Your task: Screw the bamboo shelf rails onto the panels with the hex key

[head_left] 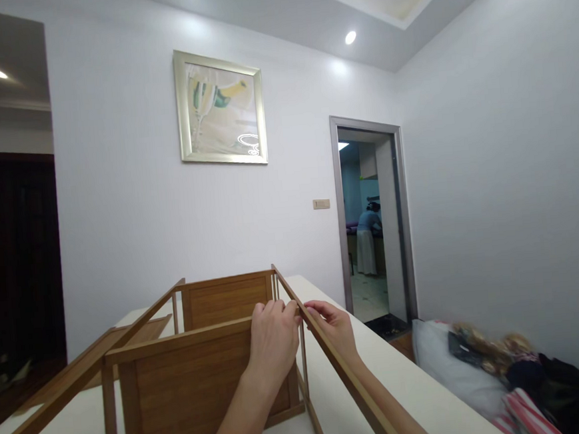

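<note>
A brown wooden frame (pixel 324 348) with long rails and upright panels stands on the white table. My left hand (pixel 276 335) is closed over the top edge of the nearer wooden panel (pixel 193 392), close to its right corner. On the outer side of the right-hand rail, my right hand (pixel 334 326) has its fingertips drawn together against the wood, level with that corner. Whether anything small sits between those fingertips is hidden. A second wooden panel (pixel 228 299) is set between the rails farther back.
Another flat wooden piece (pixel 148 330) lies on the white table (pixel 383 383) at the left. Past the table's right edge are a pale pillow (pixel 435 349) and dark clothes (pixel 568 382). Through the doorway, a person (pixel 368 234) bends over a counter. A framed picture (pixel 221 107) hangs ahead.
</note>
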`<action>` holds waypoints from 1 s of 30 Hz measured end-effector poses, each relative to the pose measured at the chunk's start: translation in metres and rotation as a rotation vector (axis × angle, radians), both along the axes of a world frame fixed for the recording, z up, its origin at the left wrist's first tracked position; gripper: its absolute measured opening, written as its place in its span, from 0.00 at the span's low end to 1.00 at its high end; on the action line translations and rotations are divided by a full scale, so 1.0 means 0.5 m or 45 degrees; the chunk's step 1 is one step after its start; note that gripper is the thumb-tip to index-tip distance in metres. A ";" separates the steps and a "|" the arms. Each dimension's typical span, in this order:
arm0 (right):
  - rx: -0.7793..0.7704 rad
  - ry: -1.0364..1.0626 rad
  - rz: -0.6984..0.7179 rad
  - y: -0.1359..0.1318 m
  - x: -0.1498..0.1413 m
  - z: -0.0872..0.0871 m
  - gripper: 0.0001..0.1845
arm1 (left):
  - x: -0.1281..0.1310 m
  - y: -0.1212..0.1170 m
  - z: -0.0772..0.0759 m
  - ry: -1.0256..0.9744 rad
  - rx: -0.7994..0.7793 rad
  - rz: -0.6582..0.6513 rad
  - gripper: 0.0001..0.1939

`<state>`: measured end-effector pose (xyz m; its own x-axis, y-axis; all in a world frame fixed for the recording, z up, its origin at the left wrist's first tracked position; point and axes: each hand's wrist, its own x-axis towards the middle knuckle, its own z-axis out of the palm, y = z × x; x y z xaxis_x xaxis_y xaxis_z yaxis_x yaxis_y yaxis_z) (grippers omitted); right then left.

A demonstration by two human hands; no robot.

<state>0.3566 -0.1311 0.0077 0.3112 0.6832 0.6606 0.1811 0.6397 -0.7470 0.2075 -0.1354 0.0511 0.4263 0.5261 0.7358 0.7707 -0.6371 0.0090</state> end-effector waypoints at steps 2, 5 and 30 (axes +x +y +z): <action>-0.001 -0.026 -0.002 0.000 0.000 0.001 0.15 | 0.000 0.001 0.000 0.002 -0.004 0.001 0.09; -0.002 -0.071 -0.006 0.001 0.000 -0.001 0.16 | 0.000 0.001 -0.002 0.003 -0.003 0.006 0.09; -0.040 -0.164 -0.049 0.038 -0.012 -0.024 0.27 | 0.001 -0.001 -0.001 -0.003 0.029 -0.011 0.08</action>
